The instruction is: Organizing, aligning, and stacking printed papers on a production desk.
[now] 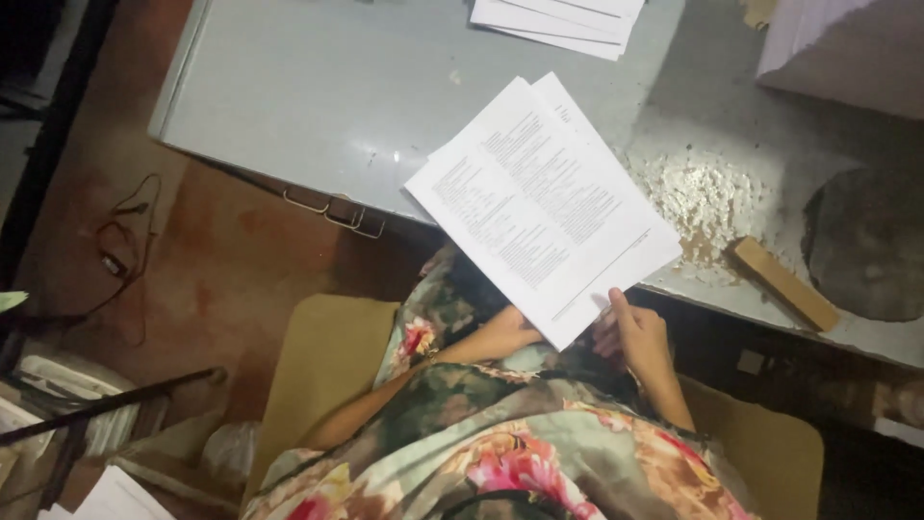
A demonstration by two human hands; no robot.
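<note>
Diagonally — printed sheets (544, 207), seemingly up-left.

Both hands low: left hand (505, 332) tucked under, right hand (635, 332) pinching (thumb up).

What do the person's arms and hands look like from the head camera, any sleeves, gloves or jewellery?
Both forearms are bare, with no sleeves reaching them. The left hand and right hand wear no gloves, and no rings, watch or bangles show, though the light is dim. Below them lies a floral garment in green, pink and cream.

Left hand (510, 332) partly under papers (544, 207)
</note>
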